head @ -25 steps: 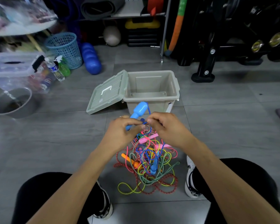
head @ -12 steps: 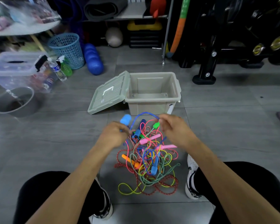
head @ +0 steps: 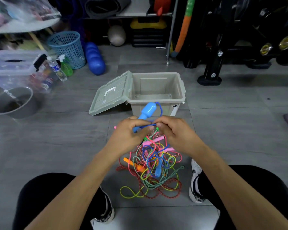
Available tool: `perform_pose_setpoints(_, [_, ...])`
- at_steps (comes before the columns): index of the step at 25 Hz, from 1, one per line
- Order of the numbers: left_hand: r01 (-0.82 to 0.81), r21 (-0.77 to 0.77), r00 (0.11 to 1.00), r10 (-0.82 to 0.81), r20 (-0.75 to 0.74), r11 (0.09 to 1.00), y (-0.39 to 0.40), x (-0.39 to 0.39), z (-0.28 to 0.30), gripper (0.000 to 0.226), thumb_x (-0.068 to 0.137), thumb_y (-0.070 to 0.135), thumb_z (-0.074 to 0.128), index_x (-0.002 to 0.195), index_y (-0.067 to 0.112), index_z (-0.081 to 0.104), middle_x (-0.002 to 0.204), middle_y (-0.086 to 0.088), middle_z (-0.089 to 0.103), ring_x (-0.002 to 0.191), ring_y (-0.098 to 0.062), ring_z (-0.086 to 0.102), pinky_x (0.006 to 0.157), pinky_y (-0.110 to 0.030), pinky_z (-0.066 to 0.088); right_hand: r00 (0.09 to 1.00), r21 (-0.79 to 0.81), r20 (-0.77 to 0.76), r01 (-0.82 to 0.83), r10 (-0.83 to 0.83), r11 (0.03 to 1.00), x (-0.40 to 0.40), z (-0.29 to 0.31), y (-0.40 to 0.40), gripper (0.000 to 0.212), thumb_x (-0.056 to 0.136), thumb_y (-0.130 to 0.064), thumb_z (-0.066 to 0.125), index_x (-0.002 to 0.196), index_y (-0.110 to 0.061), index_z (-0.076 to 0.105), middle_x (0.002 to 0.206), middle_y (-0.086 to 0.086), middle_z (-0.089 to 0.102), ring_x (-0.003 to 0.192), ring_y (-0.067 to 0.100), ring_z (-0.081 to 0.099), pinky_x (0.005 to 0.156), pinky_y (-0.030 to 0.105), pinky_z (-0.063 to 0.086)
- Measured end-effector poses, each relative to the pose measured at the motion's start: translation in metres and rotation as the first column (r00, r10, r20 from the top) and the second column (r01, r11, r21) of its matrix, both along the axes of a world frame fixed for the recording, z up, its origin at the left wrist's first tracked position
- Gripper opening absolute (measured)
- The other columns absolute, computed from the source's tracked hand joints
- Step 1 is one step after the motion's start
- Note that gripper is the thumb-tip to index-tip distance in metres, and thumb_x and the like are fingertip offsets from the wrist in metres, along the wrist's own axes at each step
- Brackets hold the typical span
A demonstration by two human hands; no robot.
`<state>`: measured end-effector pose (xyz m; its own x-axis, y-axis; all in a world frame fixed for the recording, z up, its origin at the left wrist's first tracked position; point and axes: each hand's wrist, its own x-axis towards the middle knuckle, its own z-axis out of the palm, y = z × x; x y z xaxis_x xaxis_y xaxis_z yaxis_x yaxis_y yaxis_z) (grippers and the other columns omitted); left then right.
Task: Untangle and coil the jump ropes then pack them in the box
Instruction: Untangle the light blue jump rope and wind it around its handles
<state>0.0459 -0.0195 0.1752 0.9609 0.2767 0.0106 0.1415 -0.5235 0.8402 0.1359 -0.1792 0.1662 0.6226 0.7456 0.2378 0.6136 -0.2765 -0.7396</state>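
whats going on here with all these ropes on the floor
A person sitting on the floor is working a blue jump rope out of a tangled pile of jump ropes. The left hand grips its light blue handle, while the right hand pinches the blue cord. The grey box stands open and empty, its lid leaning against it.

no legible text, bottle label [head: 56,68] blurred, box sticker [head: 175,106] unreadable

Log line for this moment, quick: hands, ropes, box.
left hand: grips blue handle | right hand: pinches blue rope | rope pile: tangled on floor | box: open, empty
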Motion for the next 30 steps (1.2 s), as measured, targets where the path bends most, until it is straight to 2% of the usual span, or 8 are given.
perform_pose_setpoints(6, [-0.124,-0.039,0.991,0.125,0.049,0.992,0.000,0.005,0.003,0.010,0.088,0.020,0.067,0.081,0.017,0.075,0.083,-0.013,0.065,0.070,-0.016,0.057,0.071,-0.030,0.047,0.906,-0.083,-0.423,-0.028,-0.010,0.996,0.001,-0.007,0.001,0.024,0.098,-0.014,0.045,0.079,-0.020,0.057,0.067,0.000,0.061,0.063,0.013,0.057,0.068,0.036,0.049])
perform_pose_setpoints(12, [-0.405,-0.373,0.905,0.424,-0.033,0.835,0.018,0.002,0.010,0.013,0.093,0.018,0.061,0.086,0.017,0.073,0.062,0.008,0.055,0.043,0.000,0.042,0.037,-0.015,0.033,0.898,-0.397,-0.433,-0.114,-0.076,0.911,0.008,-0.027,-0.007,0.019,0.099,-0.008,0.040,0.090,-0.010,0.057,0.074,-0.007,0.060,0.067,0.005,0.057,0.066,0.018,0.044])
perform_pose_setpoints(14, [-0.402,-0.240,0.911,0.359,-0.203,0.884,0.024,0.000,0.002,0.012,0.092,0.019,0.062,0.088,0.016,0.072,0.062,0.011,0.060,0.042,0.003,0.046,0.042,-0.014,0.034,0.948,-0.269,-0.300,0.022,-0.106,0.963,0.009,-0.021,-0.004,0.020,0.098,-0.006,0.042,0.084,-0.005,0.057,0.071,0.001,0.063,0.062,0.012,0.054,0.066,0.029,0.046])
perform_pose_setpoints(16, [-0.276,0.033,0.885,0.268,-0.381,0.961,0.032,-0.004,-0.009,0.013,0.089,0.021,0.066,0.077,0.023,0.071,0.070,0.006,0.065,0.058,-0.005,0.055,0.055,-0.018,0.039,0.940,-0.033,-0.301,0.156,-0.159,0.987,0.008,-0.009,-0.002,0.020,0.098,-0.007,0.045,0.089,-0.002,0.062,0.066,-0.009,0.063,0.060,0.007,0.050,0.062,0.023,0.044])
perform_pose_setpoints(18, [-0.161,0.085,0.886,0.182,-0.427,0.983,0.034,-0.005,-0.013,0.011,0.085,0.020,0.071,0.076,0.026,0.071,0.086,0.002,0.068,0.078,-0.010,0.061,0.069,-0.017,0.041,0.932,0.103,-0.322,0.207,-0.165,0.973,0.008,0.000,0.000,0.020,0.098,-0.008,0.046,0.095,-0.007,0.066,0.068,-0.005,0.060,0.062,0.008,0.048,0.060,0.025,0.043])
perform_pose_setpoints(21, [-0.105,-0.119,0.968,0.074,-0.240,0.987,0.024,-0.006,0.000,0.017,0.081,0.019,0.076,0.097,0.025,0.074,0.096,0.010,0.071,0.084,0.009,0.061,0.076,-0.003,0.041,0.967,0.058,-0.236,0.110,-0.094,0.992,0.006,0.001,0.001,0.019,0.097,-0.011,0.048,0.093,-0.014,0.067,0.073,0.015,0.061,0.064,0.012,0.047,0.062,0.032,0.042])
perform_pose_setpoints(26, [0.012,-0.036,0.999,-0.013,-0.031,0.999,0.011,-0.003,0.005,0.012,0.082,0.027,0.074,0.092,0.021,0.077,0.086,0.005,0.069,0.069,0.001,0.061,0.071,-0.024,0.047,0.989,-0.002,-0.145,-0.027,0.027,1.000,0.001,0.001,0.000,0.021,0.097,-0.015,0.048,0.084,-0.022,0.063,0.061,0.001,0.049,0.057,0.011,0.042,0.057,0.034,0.039])
perform_pose_setpoints(30, [-0.158,-0.173,0.984,0.170,0.060,0.972,0.008,0.002,0.009,0.013,0.085,0.010,0.070,0.078,0.021,0.073,0.075,0.004,0.065,0.059,0.001,0.053,0.062,-0.015,0.041,0.935,-0.024,-0.354,-0.047,0.035,0.999,0.005,-0.010,-0.001,0.028,0.098,-0.012,0.048,0.075,-0.026,0.057,0.066,-0.005,0.056,0.064,0.011,0.052,0.065,0.032,0.045])
